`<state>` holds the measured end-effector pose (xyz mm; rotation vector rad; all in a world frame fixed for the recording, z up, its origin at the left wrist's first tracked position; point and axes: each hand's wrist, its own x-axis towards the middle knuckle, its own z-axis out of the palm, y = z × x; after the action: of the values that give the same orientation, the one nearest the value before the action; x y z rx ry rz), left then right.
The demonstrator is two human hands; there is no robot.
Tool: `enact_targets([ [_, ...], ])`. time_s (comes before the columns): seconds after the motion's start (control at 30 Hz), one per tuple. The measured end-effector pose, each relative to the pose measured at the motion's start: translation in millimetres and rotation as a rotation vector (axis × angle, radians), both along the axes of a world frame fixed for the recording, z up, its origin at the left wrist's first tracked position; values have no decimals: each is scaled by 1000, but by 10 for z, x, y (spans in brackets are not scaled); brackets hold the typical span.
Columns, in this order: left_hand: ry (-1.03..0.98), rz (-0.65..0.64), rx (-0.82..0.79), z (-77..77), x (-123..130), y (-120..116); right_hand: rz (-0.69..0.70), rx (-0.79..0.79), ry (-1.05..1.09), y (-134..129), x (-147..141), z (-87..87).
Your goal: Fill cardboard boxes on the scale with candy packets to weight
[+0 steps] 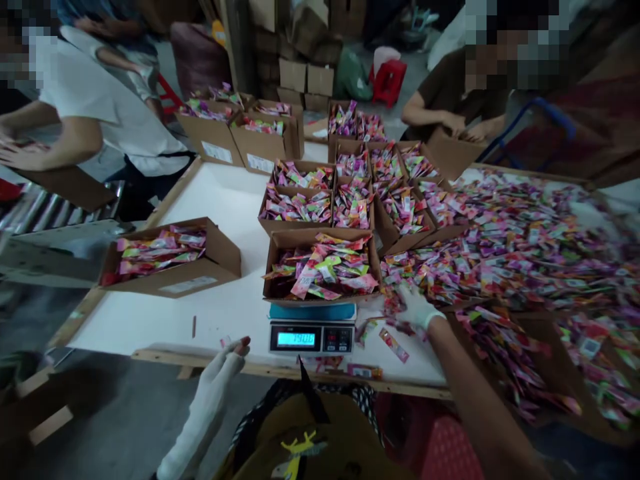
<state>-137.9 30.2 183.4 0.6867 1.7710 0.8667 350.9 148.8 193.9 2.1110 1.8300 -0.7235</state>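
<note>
In the head view, the carton (320, 303) sat on the scale (319, 339), sachets (327, 268) heaped over its rim. From it, the left hand (220, 371), at seven-thirty, looked empty, fingers loosely extended; the right hand (416, 308), at four o'clock, touched loose sachets (394, 345), its grip too blurred to tell. A sleeve bump risked spilling the heap.

A packing workshop is indicated by the scale (313, 337) between the two hands' fingers, filled cartons (320, 267) beyond them, and a roller conveyor (60, 207).
</note>
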Motion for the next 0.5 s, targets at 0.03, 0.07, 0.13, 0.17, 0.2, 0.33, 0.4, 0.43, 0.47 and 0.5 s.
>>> enact_targets([
  [0.03, -8, -15, 0, -43, 27, 19, -18, 65, 32, 57, 53, 184],
  [0.07, -13, -30, 0, -71, 61, 44, -17, 155, 111, 115, 50, 389],
  [0.13, -13, -80, 12, -73, 142, 111, 49, 365, 342, 239, -145, 807],
  [0.17, -4, -113, 25, -45, 183, 151, 121, 452, 433, 307, -326, 992],
  [0.2, 7, -149, 42, -3, 220, 194, 209, 504, 465, 381, -540, 1148],
  [0.33, 22, -225, 125, 191, 262, 336, 406, 367, 154, 694, -1285, 1459],
  [0.4, 32, -236, 149, 224, 208, 357, 363, 325, 71, 790, -1369, 1515],
  [0.43, 41, -244, 150, 217, 168, 353, 334, 353, 83, 795, -1330, 1546],
  [0.47, 49, -252, 144, 197, 125, 341, 300, 409, 122, 766, -1249, 1585],
  [0.5, 56, -254, 133, 168, 82, 323, 256, 478, 178, 699, -1138, 1634],
])
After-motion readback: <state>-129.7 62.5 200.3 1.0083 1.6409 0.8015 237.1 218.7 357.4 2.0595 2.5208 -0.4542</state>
